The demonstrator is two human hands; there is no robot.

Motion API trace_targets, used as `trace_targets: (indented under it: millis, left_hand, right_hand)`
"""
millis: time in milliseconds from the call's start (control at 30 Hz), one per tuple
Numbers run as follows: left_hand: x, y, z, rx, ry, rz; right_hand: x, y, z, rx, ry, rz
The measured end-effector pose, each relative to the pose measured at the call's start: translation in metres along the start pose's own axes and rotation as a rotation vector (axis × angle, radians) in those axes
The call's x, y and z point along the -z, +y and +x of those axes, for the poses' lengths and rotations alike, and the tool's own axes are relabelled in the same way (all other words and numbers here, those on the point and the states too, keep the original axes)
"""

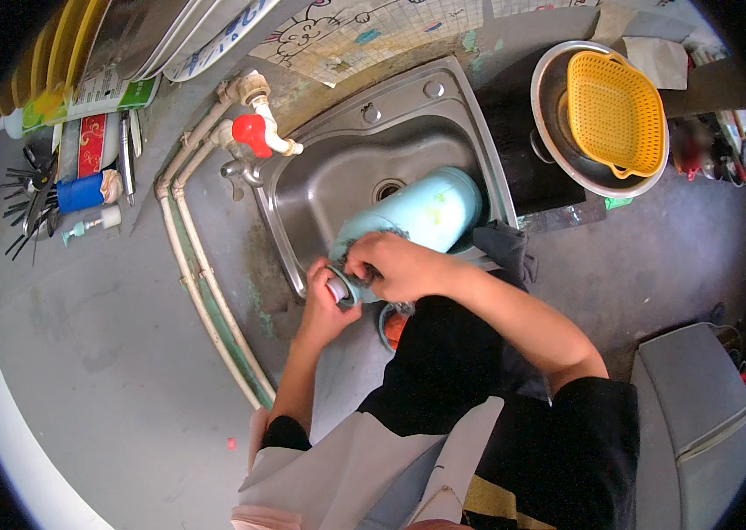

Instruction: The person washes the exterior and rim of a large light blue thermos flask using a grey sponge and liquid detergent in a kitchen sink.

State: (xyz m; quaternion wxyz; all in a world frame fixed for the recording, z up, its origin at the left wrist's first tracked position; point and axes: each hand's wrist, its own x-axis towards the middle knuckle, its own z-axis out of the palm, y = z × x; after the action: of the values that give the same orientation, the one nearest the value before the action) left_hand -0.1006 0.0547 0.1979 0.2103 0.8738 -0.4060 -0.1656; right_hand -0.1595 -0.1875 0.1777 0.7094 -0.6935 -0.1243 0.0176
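A pale turquoise thermos flask [436, 205] lies on its side across the steel sink [320, 182], its neck turned towards me at the front left. My left hand [326, 308] grips the neck end, around a turquoise rim with a whitish mouth [338, 289]. In my right hand [389, 265] is a dark, wiry scouring pad [368, 275], pressed to the flask near its shoulder. My fingers cover much of the pad. Part of the drain [387, 190] shows behind the flask.
A red-handled tap [254, 136] and pipes [181, 245] flank the sink's left. A grey cloth [505, 248] hangs on its right edge. Beyond stands a metal basin [548, 132] with a yellow colander [615, 112]. Below the sink is a bucket [385, 328] holding something orange.
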Motion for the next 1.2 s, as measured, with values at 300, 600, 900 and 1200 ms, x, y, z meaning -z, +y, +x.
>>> trace_targets:
  millis: [300,600,900,1200]
  left_hand:
    - [-0.001,0.005,-0.002,0.052,-0.013,0.076]
    - [-0.002,-0.005,-0.005,0.036,0.029,0.022]
    - [0.003,0.005,0.011,0.115,0.098,-0.020]
    - [0.003,-0.006,-0.003,0.192,0.111,-0.091]
  right_hand:
    - [0.026,-0.007,0.020,-0.087,-0.277,-0.042]
    - [0.025,-0.013,0.046,-0.158,-0.409,-0.128]
    - [-0.046,-0.003,-0.004,0.167,0.306,-0.273]
    - [-0.025,0.002,-0.037,0.146,0.323,-0.095]
